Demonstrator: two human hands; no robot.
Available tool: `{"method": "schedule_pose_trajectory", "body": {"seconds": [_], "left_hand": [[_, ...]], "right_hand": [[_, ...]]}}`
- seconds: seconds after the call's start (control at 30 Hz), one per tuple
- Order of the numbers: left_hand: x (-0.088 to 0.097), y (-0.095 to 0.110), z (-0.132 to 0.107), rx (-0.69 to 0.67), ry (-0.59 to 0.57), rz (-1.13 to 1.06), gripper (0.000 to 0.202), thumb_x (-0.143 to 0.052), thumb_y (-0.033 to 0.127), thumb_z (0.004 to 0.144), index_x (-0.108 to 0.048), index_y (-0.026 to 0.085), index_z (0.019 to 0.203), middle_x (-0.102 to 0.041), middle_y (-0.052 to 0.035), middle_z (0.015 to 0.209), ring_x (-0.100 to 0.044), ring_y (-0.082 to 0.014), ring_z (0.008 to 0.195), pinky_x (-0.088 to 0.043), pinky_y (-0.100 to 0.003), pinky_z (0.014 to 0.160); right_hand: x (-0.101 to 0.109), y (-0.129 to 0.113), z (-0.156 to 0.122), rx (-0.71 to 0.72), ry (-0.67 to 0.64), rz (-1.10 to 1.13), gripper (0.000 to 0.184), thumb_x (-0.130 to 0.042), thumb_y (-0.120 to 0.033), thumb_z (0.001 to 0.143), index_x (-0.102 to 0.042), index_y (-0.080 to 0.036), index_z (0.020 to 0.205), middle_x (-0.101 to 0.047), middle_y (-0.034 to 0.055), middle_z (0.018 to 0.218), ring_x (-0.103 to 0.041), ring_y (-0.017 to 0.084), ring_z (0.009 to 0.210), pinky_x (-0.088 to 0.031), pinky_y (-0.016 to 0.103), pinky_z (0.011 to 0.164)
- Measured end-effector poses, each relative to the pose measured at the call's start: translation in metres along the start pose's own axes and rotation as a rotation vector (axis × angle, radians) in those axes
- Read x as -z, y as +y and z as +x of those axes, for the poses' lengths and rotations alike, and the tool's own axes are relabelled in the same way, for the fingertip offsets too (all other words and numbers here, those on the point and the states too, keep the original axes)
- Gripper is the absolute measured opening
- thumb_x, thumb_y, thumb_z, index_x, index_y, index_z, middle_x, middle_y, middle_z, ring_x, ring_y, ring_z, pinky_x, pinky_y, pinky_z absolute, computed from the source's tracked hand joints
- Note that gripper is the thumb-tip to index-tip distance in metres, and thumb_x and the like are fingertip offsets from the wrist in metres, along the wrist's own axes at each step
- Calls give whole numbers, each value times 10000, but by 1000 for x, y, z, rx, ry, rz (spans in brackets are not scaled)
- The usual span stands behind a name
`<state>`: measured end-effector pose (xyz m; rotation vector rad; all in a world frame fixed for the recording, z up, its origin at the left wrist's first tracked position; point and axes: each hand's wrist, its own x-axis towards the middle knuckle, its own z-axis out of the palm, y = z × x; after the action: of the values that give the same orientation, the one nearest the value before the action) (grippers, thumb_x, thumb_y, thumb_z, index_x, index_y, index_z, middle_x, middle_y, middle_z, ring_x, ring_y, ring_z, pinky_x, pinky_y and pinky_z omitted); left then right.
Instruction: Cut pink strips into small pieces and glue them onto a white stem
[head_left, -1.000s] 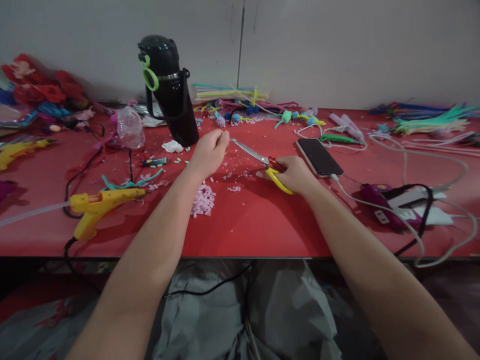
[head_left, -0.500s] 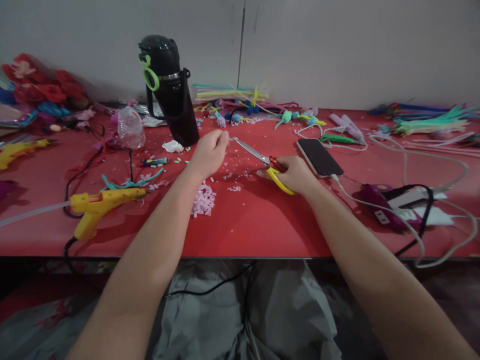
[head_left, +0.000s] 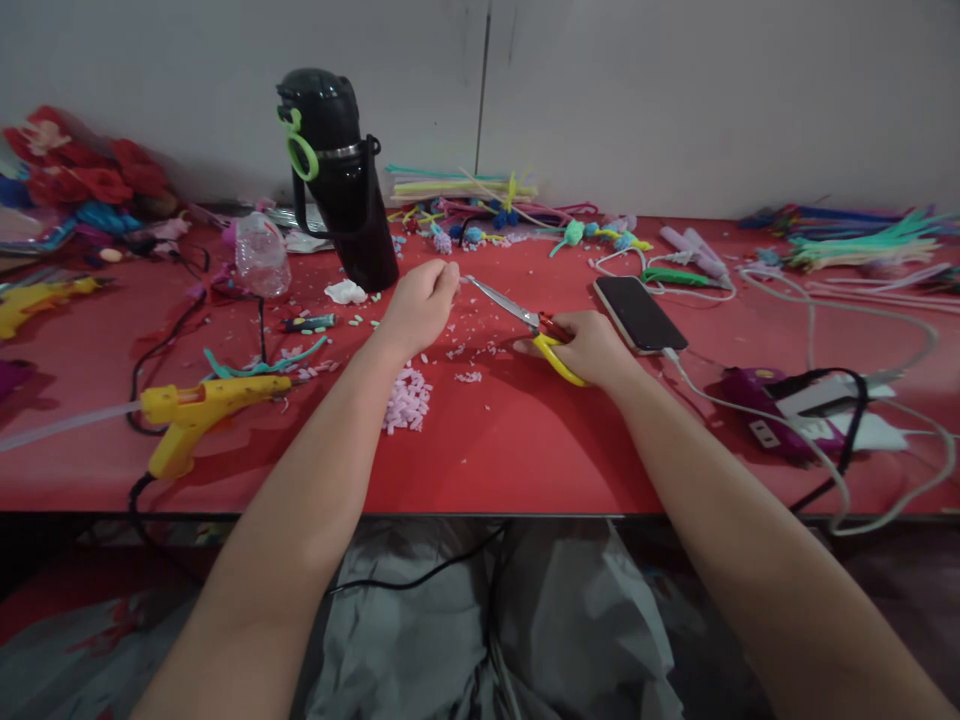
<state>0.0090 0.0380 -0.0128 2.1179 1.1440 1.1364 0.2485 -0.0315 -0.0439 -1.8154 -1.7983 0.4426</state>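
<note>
Over table [head_left: 480,450], scissors [head_left: 510,306], tips far-left

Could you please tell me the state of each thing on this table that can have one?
scissors: gripped by right hand, blades look closed.
left hand: pinched shut at the blade tips, contents too small to tell.
black flask: upright, lid shut.
phone: screen dark, cable plugged in.
glue gun: lying on the table, untouched.
</note>
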Motion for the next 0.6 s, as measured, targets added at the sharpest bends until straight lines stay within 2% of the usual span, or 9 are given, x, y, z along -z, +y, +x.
{"method": "schedule_pose_trajectory", "body": {"seconds": [0.17,0.33,0.6], "left_hand": [[0,-1,1,-20,9,13,456,-407,523,997,-406,206,669,-466,-10,620,-439,-138,597,-337,-314,606],[1,1,0,-1,-1,41,434,-406,452,1012,-382,205,656,-458,-2,613,-426,-129,584,-321,-315,594],[1,3,0,4,-10,57,415,-409,415,1012,-374,204,657,-458,0,609,-421,-128,585,-311,-316,592]], "right_hand": [[-1,1,0,22,15,26,642,-748,-722,633,-373,-202,584,-249,-51,600,-243,94,582,-170,293,522],[0,2,-1,23,-28,60,643,-748,-729,627,-385,-200,587,-268,-45,610,-259,95,590,-185,290,526],[1,1,1,5,-21,17,663,-751,-745,606,-372,-202,569,-255,-48,588,-262,96,583,-180,297,527]]}}
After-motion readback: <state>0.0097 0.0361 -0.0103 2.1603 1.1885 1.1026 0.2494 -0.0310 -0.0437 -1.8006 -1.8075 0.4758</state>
